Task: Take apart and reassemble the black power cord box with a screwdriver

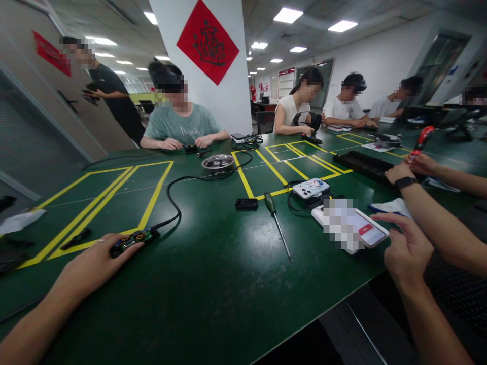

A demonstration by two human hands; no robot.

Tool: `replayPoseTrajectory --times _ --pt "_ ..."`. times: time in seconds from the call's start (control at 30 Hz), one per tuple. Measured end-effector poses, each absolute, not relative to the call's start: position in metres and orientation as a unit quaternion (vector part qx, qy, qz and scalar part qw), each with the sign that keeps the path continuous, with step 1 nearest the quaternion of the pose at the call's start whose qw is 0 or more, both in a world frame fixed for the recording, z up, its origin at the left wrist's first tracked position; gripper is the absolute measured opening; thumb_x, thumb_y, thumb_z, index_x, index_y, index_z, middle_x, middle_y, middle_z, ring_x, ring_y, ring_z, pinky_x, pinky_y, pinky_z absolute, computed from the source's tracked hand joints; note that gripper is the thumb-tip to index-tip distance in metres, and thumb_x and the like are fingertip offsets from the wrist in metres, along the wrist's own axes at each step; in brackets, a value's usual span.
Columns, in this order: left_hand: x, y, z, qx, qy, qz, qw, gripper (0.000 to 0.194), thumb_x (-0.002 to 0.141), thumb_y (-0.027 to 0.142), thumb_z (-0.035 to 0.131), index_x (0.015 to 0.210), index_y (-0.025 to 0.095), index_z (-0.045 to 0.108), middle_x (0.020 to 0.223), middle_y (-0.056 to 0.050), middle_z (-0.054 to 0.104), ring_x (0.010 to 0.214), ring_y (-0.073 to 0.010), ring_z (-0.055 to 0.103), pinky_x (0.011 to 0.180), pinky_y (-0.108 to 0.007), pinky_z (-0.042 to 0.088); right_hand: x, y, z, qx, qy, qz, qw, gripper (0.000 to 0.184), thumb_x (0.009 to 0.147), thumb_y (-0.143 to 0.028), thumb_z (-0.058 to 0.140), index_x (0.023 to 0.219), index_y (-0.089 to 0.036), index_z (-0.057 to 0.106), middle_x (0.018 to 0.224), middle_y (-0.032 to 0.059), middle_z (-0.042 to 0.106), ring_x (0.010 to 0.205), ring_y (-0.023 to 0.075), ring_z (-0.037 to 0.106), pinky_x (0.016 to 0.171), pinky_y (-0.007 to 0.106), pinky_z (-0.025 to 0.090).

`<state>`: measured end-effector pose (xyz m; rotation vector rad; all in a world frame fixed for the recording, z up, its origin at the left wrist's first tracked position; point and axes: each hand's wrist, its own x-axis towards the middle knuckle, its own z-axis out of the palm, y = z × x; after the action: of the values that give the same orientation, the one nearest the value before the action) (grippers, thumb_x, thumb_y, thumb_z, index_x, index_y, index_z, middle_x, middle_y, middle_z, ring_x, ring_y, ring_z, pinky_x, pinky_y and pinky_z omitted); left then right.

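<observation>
My left hand (93,261) rests on the green table with its fingers round a small black device. That cabled device (133,242) has an exposed circuit board and two copper-coloured rings. At the right, my right hand (408,249) holds nothing; its index finger is stretched toward a white-edged phone (375,234), the other fingers loosely curled. The phone lies screen up, partly blurred, with a red button showing. Between my hands lie a green-handled screwdriver (271,204) and a small black plastic casing (246,204).
Behind the phone lies another phone in a cartoon case (311,187), with black cables beside it. A metal bowl (218,162) holds small parts. The device's black cable (175,200) runs across the table. At right, a neighbour's hands hold a red-handled tool (423,138) near a long black tray (363,166).
</observation>
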<state>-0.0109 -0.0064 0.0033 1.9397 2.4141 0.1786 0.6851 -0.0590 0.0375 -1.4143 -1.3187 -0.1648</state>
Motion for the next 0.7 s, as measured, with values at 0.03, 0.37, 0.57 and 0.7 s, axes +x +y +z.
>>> replayPoseTrajectory --times 0.03,0.37,0.57,0.7 --pt "-0.011 -0.006 0.003 0.624 0.779 0.057 0.019 0.073 0.084 0.073 0.037 0.128 0.017 0.051 0.117 -0.012 0.060 0.094 -0.0316 0.062 0.074 -0.036 0.046 0.679 -0.060 0.039 -0.602 -0.550 -0.074 0.574 0.030 0.088 -0.020 0.041 0.101 -0.026 0.068 0.109 0.0081 0.066 0.109 0.0311 0.060 0.099 0.047 0.043" --pt "0.026 -0.026 0.024 0.615 0.753 0.193 -0.129 0.048 0.088 0.062 0.044 0.124 0.029 0.048 0.109 -0.001 0.063 0.080 -0.0184 0.062 0.069 -0.026 0.047 0.507 -0.051 0.093 -0.439 -0.864 0.071 0.236 0.038 0.095 -0.033 0.042 0.129 -0.020 0.055 0.129 0.0115 0.057 0.120 0.0280 0.052 0.102 0.050 0.042" --pt "0.045 -0.036 0.035 0.617 0.738 0.207 -0.180 0.043 0.093 0.049 0.046 0.128 0.025 0.048 0.119 -0.002 0.063 0.071 -0.0157 0.061 0.071 -0.027 0.047 0.384 -0.003 0.098 -0.381 -0.921 0.036 0.072 0.050 0.090 -0.044 0.050 0.121 -0.006 0.060 0.125 0.0261 0.057 0.120 0.0426 0.050 0.095 0.061 0.042" --pt "0.045 -0.039 0.041 0.590 0.734 0.257 -0.219 0.050 0.093 0.044 0.049 0.135 0.018 0.044 0.122 -0.010 0.060 0.087 -0.0221 0.063 0.075 -0.030 0.048 0.291 0.024 0.080 -0.317 -0.943 0.029 0.092 0.053 0.087 -0.046 0.055 0.119 -0.004 0.060 0.124 0.0273 0.057 0.117 0.0418 0.052 0.097 0.062 0.039"
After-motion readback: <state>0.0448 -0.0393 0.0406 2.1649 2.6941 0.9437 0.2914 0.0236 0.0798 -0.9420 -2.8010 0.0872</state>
